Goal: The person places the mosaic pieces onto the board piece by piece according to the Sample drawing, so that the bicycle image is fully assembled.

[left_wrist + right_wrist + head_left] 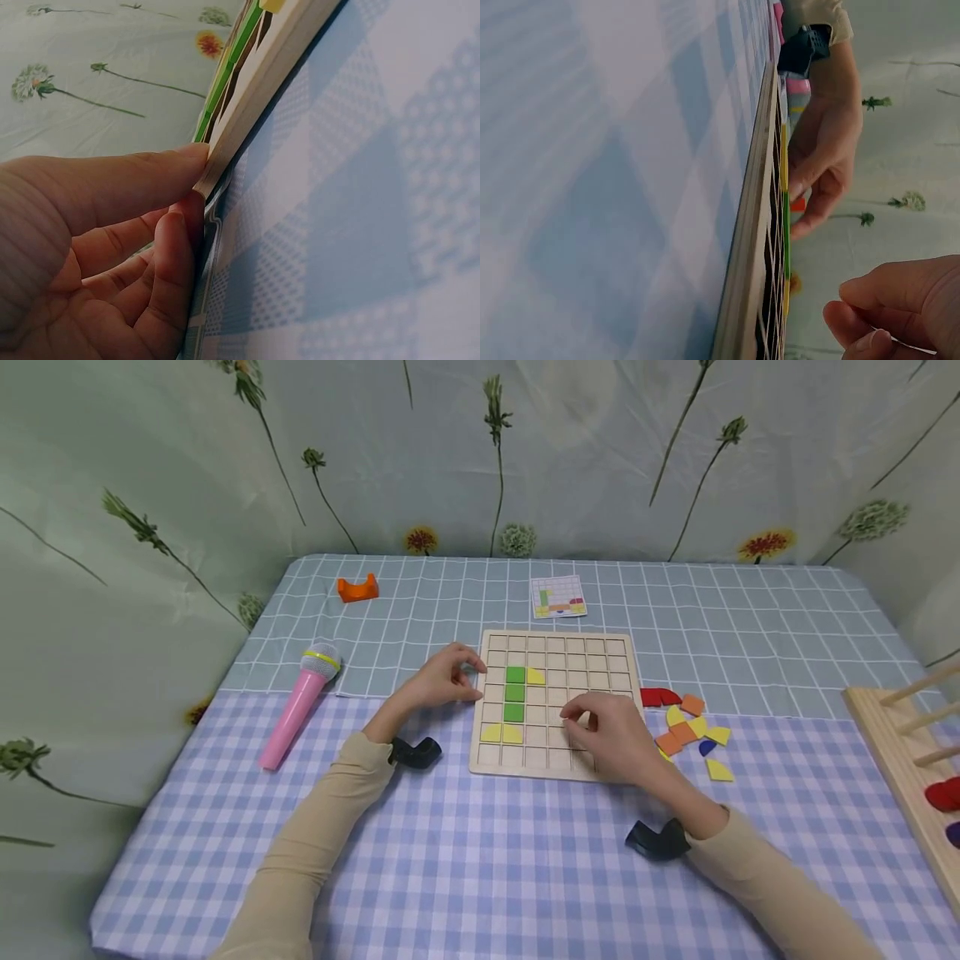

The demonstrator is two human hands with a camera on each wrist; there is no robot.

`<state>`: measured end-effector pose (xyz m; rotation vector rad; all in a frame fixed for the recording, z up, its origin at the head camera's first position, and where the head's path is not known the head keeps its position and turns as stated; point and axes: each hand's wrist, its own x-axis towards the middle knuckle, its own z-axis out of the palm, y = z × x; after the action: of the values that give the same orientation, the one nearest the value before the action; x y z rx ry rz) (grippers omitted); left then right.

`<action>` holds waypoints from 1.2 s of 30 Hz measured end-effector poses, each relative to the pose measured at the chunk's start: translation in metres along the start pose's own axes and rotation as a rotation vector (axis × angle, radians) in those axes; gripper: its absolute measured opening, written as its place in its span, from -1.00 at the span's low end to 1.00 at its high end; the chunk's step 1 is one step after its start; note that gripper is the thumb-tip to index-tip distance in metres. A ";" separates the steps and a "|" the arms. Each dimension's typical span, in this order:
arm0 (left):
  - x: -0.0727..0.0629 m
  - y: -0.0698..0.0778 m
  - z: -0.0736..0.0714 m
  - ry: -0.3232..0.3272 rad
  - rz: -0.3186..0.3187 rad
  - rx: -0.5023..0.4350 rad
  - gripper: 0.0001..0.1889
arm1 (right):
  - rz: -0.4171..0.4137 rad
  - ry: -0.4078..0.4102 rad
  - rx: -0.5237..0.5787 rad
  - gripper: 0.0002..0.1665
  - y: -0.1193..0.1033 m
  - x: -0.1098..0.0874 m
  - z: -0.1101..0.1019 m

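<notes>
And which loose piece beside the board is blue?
The blue half-circle, right of the wooden grid board; the other loose pieces showing there are red, orange or yellow.

I see that the head camera looks forward and down over most of the table (pixel 450 877). The left wrist camera (pixel 418 754) looks very closely along the grid board (pixel 557 695), tilted. The right wrist camera (pixel 658 841), low and sideways, faces across it toward the left hand (pixel 829 150), which all three views share.
</notes>
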<state>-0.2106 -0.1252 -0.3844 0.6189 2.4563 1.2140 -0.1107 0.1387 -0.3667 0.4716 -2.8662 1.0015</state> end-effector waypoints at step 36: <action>-0.001 0.001 0.001 0.003 0.000 -0.001 -0.63 | 0.347 0.050 -0.204 -0.71 0.081 -0.031 -0.068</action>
<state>-0.2087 -0.1247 -0.3836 0.6170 2.4580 1.2177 -0.1092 0.2490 -0.3669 -0.0684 -3.0217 0.7292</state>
